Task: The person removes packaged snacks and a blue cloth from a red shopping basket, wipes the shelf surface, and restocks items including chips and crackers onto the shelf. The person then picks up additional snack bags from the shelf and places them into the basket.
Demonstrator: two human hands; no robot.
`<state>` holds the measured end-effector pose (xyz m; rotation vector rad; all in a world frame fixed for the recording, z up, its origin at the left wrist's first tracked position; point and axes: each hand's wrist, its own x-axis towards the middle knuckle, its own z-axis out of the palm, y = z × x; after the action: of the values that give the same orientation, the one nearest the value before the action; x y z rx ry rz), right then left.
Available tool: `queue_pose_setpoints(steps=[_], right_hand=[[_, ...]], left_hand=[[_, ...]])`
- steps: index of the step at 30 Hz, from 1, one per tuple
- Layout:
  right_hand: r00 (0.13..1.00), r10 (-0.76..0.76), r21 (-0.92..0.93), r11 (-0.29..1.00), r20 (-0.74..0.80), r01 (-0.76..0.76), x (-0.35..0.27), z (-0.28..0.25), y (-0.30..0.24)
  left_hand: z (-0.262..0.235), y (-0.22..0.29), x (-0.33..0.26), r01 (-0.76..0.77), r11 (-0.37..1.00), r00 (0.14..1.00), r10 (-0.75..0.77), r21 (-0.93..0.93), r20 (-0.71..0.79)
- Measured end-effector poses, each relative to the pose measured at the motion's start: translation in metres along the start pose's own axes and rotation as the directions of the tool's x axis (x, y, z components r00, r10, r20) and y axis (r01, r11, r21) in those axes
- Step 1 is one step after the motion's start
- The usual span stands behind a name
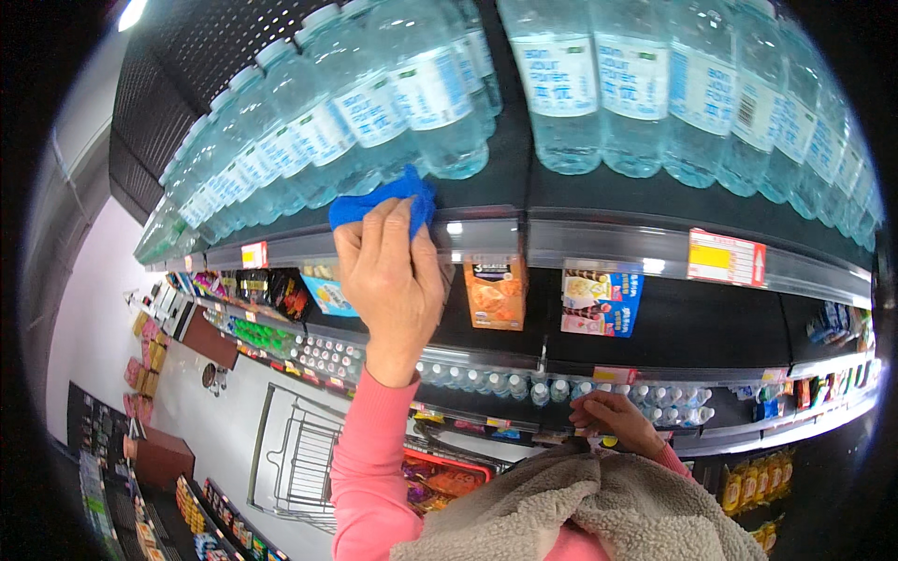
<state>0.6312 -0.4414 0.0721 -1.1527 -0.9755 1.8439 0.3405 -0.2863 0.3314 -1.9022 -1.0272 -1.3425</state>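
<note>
head view: left hand (393, 276) fingers clamped on blue cloth (383, 198), long axis along shelf edge (599, 245); right hand (613, 421) fingers curled, grip unclear.

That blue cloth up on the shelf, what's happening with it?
A person in a pink sleeve presses a blue cloth with the left hand against the front edge of a dark shop shelf, just below a row of water bottles. The right hand is lower down at a shelf edge; what it grips is unclear. A wire trolley stands below.
</note>
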Motion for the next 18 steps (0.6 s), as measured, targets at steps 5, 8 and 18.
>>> queue_pose_setpoints(steps=[5, 8, 18], right_hand=[[0.999, -0.046, 0.041, 0.998, -0.014, 0.046, -0.013, -0.008, 0.002], [0.998, -0.045, 0.001, 0.999, -0.048, 0.045, -0.018, -0.014, 0.005], [0.989, -0.112, 0.087, 0.989, -0.100, 0.121, -0.037, -0.026, 0.016]], left_hand=[[0.014, 0.055, 0.013, -0.027, 0.985, 1.000, 0.028, -0.168, 0.005], [0.014, 0.082, 0.021, 0.070, 0.950, 0.997, -0.052, -0.304, 0.064], [0.038, 0.187, 0.038, -0.179, 0.958, 0.977, 0.200, -0.224, 0.073]])
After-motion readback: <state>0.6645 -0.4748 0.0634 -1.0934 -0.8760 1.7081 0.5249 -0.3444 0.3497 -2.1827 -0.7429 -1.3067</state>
